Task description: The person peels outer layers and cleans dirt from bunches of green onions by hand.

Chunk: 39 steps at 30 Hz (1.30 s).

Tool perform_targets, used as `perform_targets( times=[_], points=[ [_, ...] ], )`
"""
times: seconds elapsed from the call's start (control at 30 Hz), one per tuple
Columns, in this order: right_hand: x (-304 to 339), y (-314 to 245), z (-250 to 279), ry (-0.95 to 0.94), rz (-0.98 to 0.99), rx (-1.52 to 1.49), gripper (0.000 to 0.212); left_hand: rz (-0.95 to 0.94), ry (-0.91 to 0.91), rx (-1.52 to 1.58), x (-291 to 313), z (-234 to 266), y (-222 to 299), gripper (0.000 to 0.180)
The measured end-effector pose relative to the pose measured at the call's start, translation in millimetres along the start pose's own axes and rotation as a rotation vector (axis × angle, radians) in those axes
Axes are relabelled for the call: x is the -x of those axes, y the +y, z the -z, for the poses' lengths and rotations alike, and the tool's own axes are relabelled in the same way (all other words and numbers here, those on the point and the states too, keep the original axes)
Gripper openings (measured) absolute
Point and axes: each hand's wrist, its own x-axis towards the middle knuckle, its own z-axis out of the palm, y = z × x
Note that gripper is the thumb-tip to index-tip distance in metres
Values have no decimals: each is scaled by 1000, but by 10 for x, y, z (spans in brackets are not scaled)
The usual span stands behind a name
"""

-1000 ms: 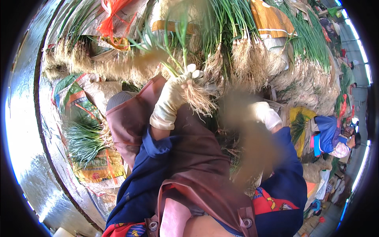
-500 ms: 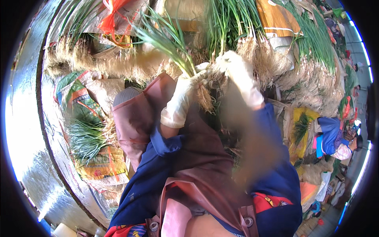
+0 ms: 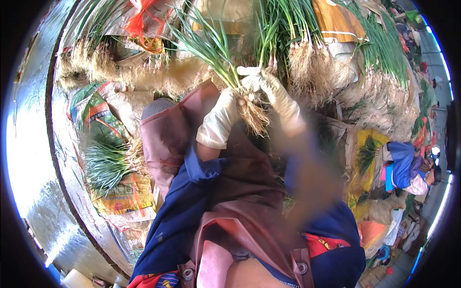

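My left hand [image 3: 224, 111], in a white glove, is wrapped around a small bunch of spring onions [image 3: 218, 53]. Their green leaves point up and away to the left, and pale bulbs with tan roots [image 3: 254, 120] hang below the fist. My right hand [image 3: 278, 96], gloved too, meets the left at the bulbs with its fingers bent in. It pinches spring onions there, though its fingertips are partly hidden. Just behind it, more green stalks [image 3: 261, 45] stand close to its knuckles, and I cannot tell whether any are in its grip.
Rooted spring onions [image 3: 307, 62] lie in a row beyond my hands. Another bunch [image 3: 108, 165] rests on sacking at the left, by a yellow bag [image 3: 126, 197]. A red plastic tie [image 3: 140, 21] is at the far left. A person in blue [image 3: 403, 165] is at the right.
My right hand has come down and left from the heap to the bunch in my left hand. The left hand has barely moved, and its bunch has tilted slightly.
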Motion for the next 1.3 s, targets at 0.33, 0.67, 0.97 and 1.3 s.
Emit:
perform_targets(
  times=[0.33, 0.67, 0.97, 1.3],
  points=[
    [320, -224, 14, 109, 84, 1127, 29, -83, -116, -209, -96, -24, 7, 30],
    [291, -410, -292, 240, 297, 794, 24, -177, 35, 108, -227, 40, 72, 20],
    [-680, -14, 412, 306, -588, 1591, 37, -315, -186, -46, -125, -21, 87, 34],
    [51, -411, 295, 228, -288, -106, 19, -269, -106, -99, -167, 65, 72, 26]
  ],
)
